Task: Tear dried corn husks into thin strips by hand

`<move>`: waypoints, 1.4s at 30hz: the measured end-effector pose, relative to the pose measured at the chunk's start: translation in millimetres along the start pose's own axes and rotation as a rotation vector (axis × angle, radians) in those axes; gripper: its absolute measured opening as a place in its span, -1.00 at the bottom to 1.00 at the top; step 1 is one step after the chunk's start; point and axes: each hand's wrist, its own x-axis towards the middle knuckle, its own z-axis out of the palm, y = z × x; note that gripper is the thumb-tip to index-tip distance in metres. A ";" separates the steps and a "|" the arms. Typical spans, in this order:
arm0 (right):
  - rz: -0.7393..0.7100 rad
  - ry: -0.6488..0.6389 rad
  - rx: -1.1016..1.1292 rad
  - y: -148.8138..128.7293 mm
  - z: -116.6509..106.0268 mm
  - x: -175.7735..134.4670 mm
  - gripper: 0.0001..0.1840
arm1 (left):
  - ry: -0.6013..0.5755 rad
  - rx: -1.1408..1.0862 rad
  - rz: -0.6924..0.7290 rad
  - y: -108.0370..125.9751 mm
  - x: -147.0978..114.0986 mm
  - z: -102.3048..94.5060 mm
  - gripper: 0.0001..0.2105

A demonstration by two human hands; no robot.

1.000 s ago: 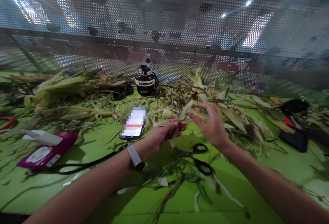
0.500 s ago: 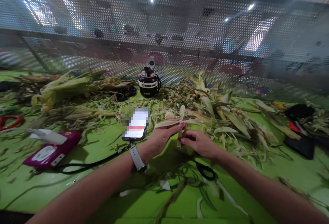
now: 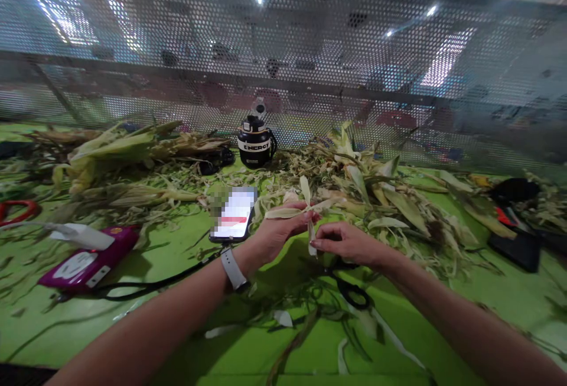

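Observation:
Pale corn husk strips (image 3: 305, 200) cross one another in a star-like shape above the green table. My left hand (image 3: 283, 229) is closed on them where they meet, the thumb and fingers pinching the crossing. One strip hangs down from that point, and my right hand (image 3: 339, 241) pinches its lower end between thumb and fingers. Just below my right hand lie scissors with black handles (image 3: 353, 292); their blades are hard to make out in the shadow. A phone (image 3: 234, 213) with a lit, partly blurred screen lies to the left of my left hand.
Heaps of corn husks (image 3: 398, 203) cover the right and back of the green table (image 3: 177, 339). A black bottle (image 3: 254, 148) stands at the back. At left are a purple power strip (image 3: 88, 259) and a red scissor handle (image 3: 20, 211). A perforated metal screen (image 3: 301, 37) rises behind.
The crossed husk strips have tilted slightly to the left, the upper one most. My right hand keeps its pinch on the hanging strip, which now bends a little to the right.

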 end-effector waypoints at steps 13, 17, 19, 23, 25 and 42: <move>0.129 0.642 0.725 17.3 10.4 15.6 -0.66 | 0.038 0.034 -0.069 -7.4 8.3 -5.4 -0.83; 0.172 0.473 0.475 14.8 16.3 12.9 -0.62 | 0.101 -0.090 -0.070 -9.0 10.5 -5.5 -0.91; 0.130 0.375 0.316 14.0 20.6 12.1 -0.61 | 0.081 -0.126 -0.065 -10.6 10.3 -4.5 -0.89; 0.009 0.281 0.237 18.3 27.2 14.2 -0.66 | 0.027 -0.093 -0.010 -13.3 8.5 -3.6 -0.77; -0.009 0.260 0.258 22.9 28.7 16.2 -0.66 | 0.022 -0.080 0.033 -14.3 8.2 -4.5 -0.75; 0.080 0.202 0.280 23.5 29.9 20.2 -0.67 | 0.167 -0.169 -0.018 -20.7 14.2 -12.0 -0.82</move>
